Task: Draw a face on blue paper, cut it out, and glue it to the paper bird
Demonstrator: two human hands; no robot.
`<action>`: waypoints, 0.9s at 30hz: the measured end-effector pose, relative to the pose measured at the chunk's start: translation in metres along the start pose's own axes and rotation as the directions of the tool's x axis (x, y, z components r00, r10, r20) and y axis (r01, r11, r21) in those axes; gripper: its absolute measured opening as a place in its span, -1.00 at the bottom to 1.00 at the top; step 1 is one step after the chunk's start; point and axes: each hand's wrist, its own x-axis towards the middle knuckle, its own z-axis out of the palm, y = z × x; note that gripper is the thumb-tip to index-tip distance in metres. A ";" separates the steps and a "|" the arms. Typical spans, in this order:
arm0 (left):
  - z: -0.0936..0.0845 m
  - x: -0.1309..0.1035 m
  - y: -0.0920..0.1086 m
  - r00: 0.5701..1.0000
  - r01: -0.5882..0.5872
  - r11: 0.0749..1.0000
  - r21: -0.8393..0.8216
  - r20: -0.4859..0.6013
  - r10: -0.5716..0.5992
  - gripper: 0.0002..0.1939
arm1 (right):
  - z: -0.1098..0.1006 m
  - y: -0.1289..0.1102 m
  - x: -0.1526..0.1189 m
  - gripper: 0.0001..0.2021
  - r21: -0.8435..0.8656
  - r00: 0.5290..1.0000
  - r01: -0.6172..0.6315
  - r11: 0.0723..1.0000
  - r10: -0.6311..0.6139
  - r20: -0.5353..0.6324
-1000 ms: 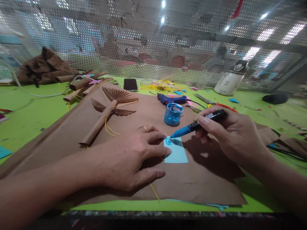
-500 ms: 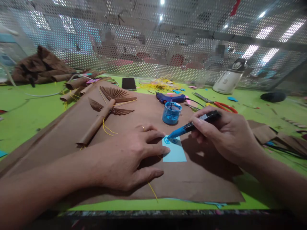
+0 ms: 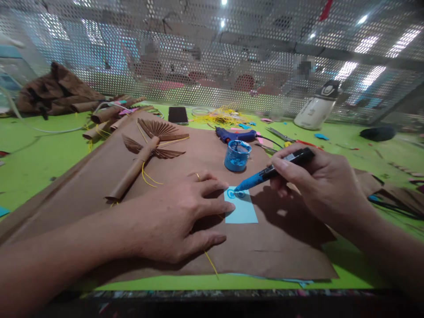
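Observation:
My left hand (image 3: 188,216) lies flat on brown paper (image 3: 274,256), fingers spread, with fingertips on the left edge of a small light-blue paper (image 3: 243,212). Two darker blue ring-like marks show near that paper's top. In my right hand (image 3: 308,176) is a blue marker (image 3: 258,178) with a black rear end, held slanted in a pinch. Its blue tip is at the marks; whether it touches the paper I cannot tell. Just beyond stands a small blue-stained paint jar (image 3: 237,156). A rolled brown paper tube with pleated fans (image 3: 137,170) lies left of it.
Behind the jar lie a blue glue gun (image 3: 235,135), orange-handled scissors (image 3: 281,137) and a phone (image 3: 178,115). Yellow raffia strands (image 3: 225,117) are heaped at the back. A white bottle (image 3: 314,108) stands at back right before a perforated metal screen (image 3: 198,66). Brown rolls (image 3: 102,117) lie at left.
My right hand has shifted slightly right, and the marker lies at a lower slant, its tip a little to the right. The left hand and the light-blue paper have stayed put.

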 end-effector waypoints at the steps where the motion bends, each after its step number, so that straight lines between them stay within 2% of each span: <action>1: 0.000 0.000 0.000 1.000 0.006 1.000 -0.003 -0.001 -0.006 -0.67 | 0.000 0.000 0.000 -0.84 -0.001 1.000 0.001 1.000 -0.001 -0.011; 13: 0.001 -0.001 -0.001 1.000 0.004 1.000 0.008 -0.004 -0.004 -0.67 | -0.001 0.001 -0.001 -0.84 -0.110 0.998 0.060 0.992 -0.056 0.035; 27: 0.000 0.000 -0.001 1.000 -0.010 1.000 -0.003 0.000 0.010 -0.66 | -0.001 -0.003 -0.003 -0.81 -0.079 0.998 0.059 0.995 -0.057 0.033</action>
